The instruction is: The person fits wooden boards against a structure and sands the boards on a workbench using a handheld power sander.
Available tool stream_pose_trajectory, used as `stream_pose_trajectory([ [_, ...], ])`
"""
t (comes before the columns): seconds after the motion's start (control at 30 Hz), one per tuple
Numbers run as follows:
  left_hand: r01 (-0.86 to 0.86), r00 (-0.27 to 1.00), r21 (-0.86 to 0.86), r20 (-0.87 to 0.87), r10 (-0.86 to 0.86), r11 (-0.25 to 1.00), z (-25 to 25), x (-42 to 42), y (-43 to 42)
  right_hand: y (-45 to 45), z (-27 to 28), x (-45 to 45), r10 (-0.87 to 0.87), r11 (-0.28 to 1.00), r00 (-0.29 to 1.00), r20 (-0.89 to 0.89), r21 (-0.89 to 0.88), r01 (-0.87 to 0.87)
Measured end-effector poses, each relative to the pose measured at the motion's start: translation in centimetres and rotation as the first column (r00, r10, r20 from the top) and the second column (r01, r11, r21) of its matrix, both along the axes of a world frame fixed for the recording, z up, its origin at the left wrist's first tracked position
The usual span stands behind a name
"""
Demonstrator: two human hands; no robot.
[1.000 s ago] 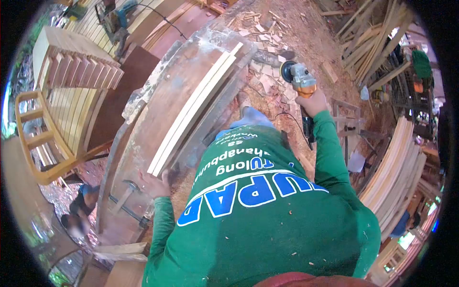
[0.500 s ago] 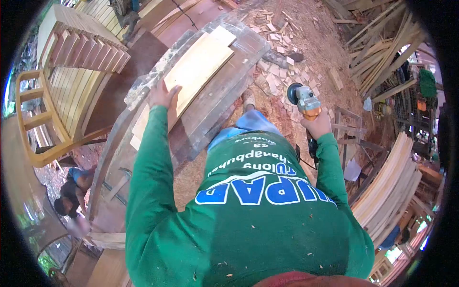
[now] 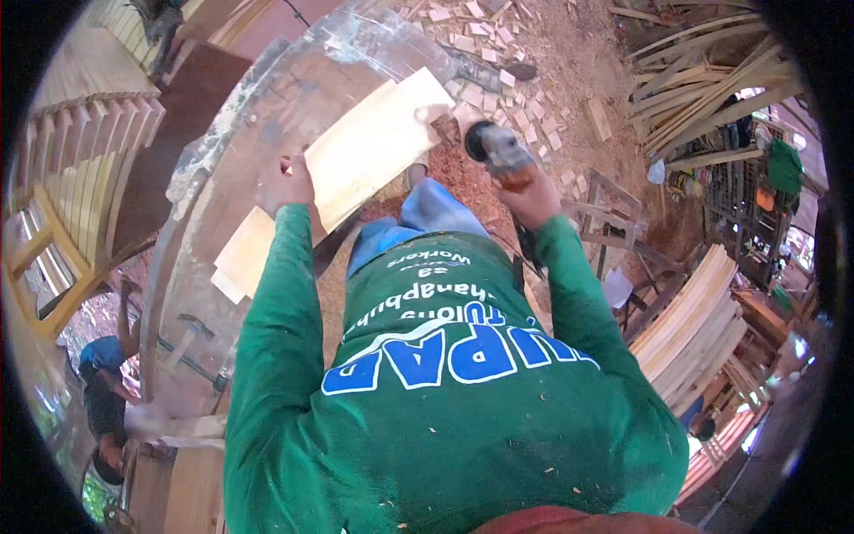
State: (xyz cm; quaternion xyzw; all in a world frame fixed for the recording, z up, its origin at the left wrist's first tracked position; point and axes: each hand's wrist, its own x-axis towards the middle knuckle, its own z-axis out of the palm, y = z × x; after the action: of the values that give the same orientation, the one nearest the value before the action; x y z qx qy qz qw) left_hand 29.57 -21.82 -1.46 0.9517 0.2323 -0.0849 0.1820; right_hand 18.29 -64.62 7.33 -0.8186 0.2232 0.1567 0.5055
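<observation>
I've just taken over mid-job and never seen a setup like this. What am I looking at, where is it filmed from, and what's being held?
There is no robot here, just a person working with two bare hands. You have one view, from a camera on their head looking forward and down, so the green shirt fills the lower part.

The right hand grips a power tool with a dark round disc. The left hand is at the edge of some pale boards, overlapping at the workbench; whether it grips or merely steadies them is hard to tell. Past the bench, small wood pieces litter the ground.
</observation>
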Motion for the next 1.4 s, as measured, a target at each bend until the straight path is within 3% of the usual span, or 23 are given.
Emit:
stream_pose_trajectory([
  [0.03, -0.044, 0.998, 0.062, 0.045, 0.041, 0.997, -0.9, 0.0, -0.3, -0.2, -2.2, 1.5, -0.002, 0.998, 1.0, 0.029, 0.069, 0.0],
  [0.07, -0.059, 0.998, 0.036, -0.017, 0.06, 0.998, 1.2, 0.4, -1.0, -0.1, -2.6, 3.4, 0.062, 0.997, 0.998, 0.004, -0.055, -0.061],
  [0.13, -0.069, 0.996, 0.072, -0.052, 0.073, 0.995, 0.1, 0.1, -0.8, 0.4, -1.5, 7.0, 0.188, 0.939, 0.98, -0.062, -0.282, -0.198],
  [0.23, -0.039, 0.999, 0.123, -0.023, 0.043, 0.992, -0.9, 0.4, -0.3, 0.8, -1.6, 8.8, 0.236, 0.927, 0.971, -0.046, -0.291, -0.239],
  [0.43, 0.056, 0.998, 0.168, -0.021, -0.053, 0.984, -1.0, 0.1, -0.3, 0.6, 0.5, 11.4, 0.295, 0.869, 0.926, -0.234, -0.337, -0.362],
  [0.53, 0.129, 0.991, 0.172, 0.001, -0.131, 0.977, -1.7, 0.0, 0.2, 1.6, 1.2, 11.4, 0.349, 0.869, 0.933, -0.083, -0.344, -0.355],
  [0.57, 0.14, 0.99, 0.158, 0.009, -0.143, 0.977, -1.9, -0.2, 0.2, 2.0, 1.3, 11.5, 0.336, 0.874, 0.936, -0.105, -0.336, -0.351],
  [0.73, 0.152, 0.987, 0.164, 0.018, -0.157, 0.975, -0.6, -0.3, -0.3, 1.1, -1.2, 13.5, 0.317, 0.91, 0.936, -0.156, -0.229, -0.346],
  [0.87, 0.153, 0.988, 0.163, -0.039, -0.148, 0.975, -0.9, 0.0, -0.1, 3.6, 0.2, 14.9, 0.456, 0.776, 0.879, -0.135, -0.424, -0.468],
  [1.0, 0.174, 0.984, 0.167, -0.055, -0.167, 0.971, -0.9, -0.1, 0.3, 3.1, 0.8, 17.0, 0.338, 0.844, 0.907, -0.25, -0.345, -0.41],
  [1.1, 0.156, 0.986, 0.14, -0.079, -0.146, 0.978, -0.4, 0.2, 0.1, 4.3, 0.1, 17.1, 0.424, 0.779, 0.896, -0.131, -0.452, -0.435],
  [1.13, 0.147, 0.987, 0.129, -0.086, -0.136, 0.981, -0.4, 0.2, 0.1, 4.5, 0.0, 17.6, 0.38, 0.779, 0.91, -0.166, -0.474, -0.411],
  [1.23, 0.147, 0.984, 0.116, -0.12, -0.133, 0.982, -0.2, 0.2, 0.2, 2.5, -1.1, 18.9, 0.391, 0.839, 0.909, -0.141, -0.351, -0.416],
  [1.37, 0.15, 0.978, 0.122, -0.161, -0.129, 0.981, -0.3, 0.4, 0.2, 2.9, -1.9, 16.7, 0.391, 0.732, 0.891, -0.23, -0.509, -0.452],
  [1.4, 0.147, 0.98, 0.122, -0.153, -0.128, 0.982, -0.2, 0.3, 0.1, 2.8, -2.1, 16.3, 0.43, 0.745, 0.879, -0.207, -0.469, -0.474],
])
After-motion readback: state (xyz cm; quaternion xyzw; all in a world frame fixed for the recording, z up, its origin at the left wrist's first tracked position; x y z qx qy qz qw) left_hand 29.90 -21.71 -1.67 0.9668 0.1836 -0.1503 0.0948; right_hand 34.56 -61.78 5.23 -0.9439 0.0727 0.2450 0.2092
